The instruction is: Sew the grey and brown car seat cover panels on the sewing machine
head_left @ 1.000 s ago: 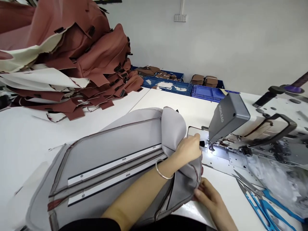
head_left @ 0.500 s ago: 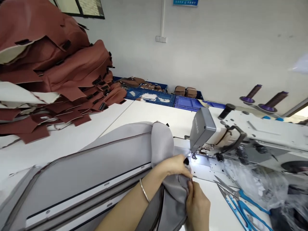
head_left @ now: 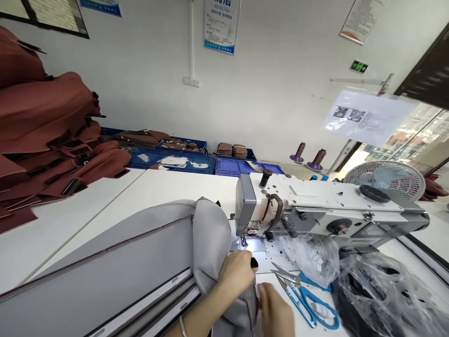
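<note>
A large grey sewn fabric cover with dark red seam edges and white slotted strips spreads over the table at left and centre. My left hand, below the needle area, is closed on a bunched part of the cover; a small black piece shows by its fingers. My right hand, smeared a little by motion, has its fingers curled at the cover's right edge, just below my left hand. Beyond both hands stands the sewing machine, its lamp lit over the needle plate.
Scissors and thread snips, both blue-handled, lie right of my hands. Clear plastic bags fill the right side. Reddish-brown covers are heaped at left. Blue crates stand behind the table; a fan is at back right.
The view has turned right, bringing the fan and hanging sheet into sight. My hands have shifted down relative to the needle, and my right hand sits slightly farther from the left.
</note>
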Available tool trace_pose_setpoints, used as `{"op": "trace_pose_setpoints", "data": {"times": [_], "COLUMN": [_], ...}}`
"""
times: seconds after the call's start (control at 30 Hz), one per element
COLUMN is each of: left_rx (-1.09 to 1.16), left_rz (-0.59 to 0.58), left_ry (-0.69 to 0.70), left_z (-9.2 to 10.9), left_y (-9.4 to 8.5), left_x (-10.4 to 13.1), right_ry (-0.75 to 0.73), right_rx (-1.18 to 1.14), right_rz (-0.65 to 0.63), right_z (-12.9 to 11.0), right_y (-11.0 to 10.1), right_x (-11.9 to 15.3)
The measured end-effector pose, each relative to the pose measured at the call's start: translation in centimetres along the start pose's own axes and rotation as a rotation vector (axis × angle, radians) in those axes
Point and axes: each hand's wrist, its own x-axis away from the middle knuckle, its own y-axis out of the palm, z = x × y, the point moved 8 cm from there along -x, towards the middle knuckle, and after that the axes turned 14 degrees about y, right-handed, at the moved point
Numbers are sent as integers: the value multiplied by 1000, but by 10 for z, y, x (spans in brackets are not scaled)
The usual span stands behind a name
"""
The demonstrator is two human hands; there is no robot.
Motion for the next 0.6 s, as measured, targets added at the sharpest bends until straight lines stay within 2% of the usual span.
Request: {"op": "trace_pose_setpoints", "data": {"times": [0.03, 0.07, 0.13, 0.17, 0.2, 0.27, 0.37, 0.47, 0.6], "left_rx": [-6, -12, -28, -37, -41, -35, -11, 19, 62], "left_rz": [1, 3, 7, 9, 9, 7, 5, -3, -26], "left_ry": [-5, -8, -6, -3, -1, -4, -14, -29, -11], "left_z": [-1, -2, -4, -4, -4, -5, -7, -9, -8], "left_y": [1, 1, 1, 1, 1, 2, 3, 2, 0], "left_x": [0, 0, 0, 0, 0, 1, 1, 2, 2], "right_ry": [42, 117, 219, 177, 74, -77, -279, -383, -390], "right_rx": [13, 73, 262, 386, 519, 565, 575, 596, 628], "right_rz": [39, 135, 267, 204, 59, -109, -290, -369, -374], "right_z": [21, 47, 94, 110, 120, 133, 132, 134, 154], "right_y": [-15, -35, -67, -69, -59, -41, -9, 6, -1], "right_x": [-13, -30, -72, -97, -121, -157, -181, -185, -186]}}
